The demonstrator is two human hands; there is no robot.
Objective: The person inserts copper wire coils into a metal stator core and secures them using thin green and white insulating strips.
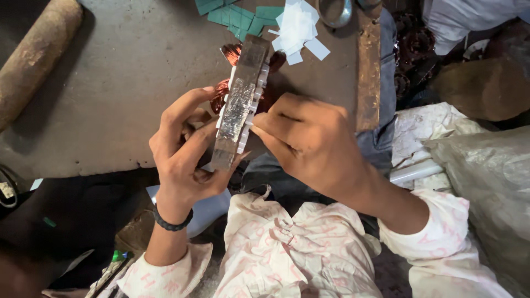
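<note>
My left hand grips a metal motor stator seen edge-on, a grey laminated stack with white insulation strips along its sides and copper wire coils bulging behind it. It holds the lower end of the stack from the left. My right hand is at the stack's right side, fingertips pinched against the white insulation pieces near the middle. What lies between those fingertips is hidden. A dark bracelet circles my left wrist.
A worn dark workboard lies under the hands. Green paper slips and white paper slips lie at its far edge by a metal bowl. A rusty cylinder lies left; a plastic sack sits right.
</note>
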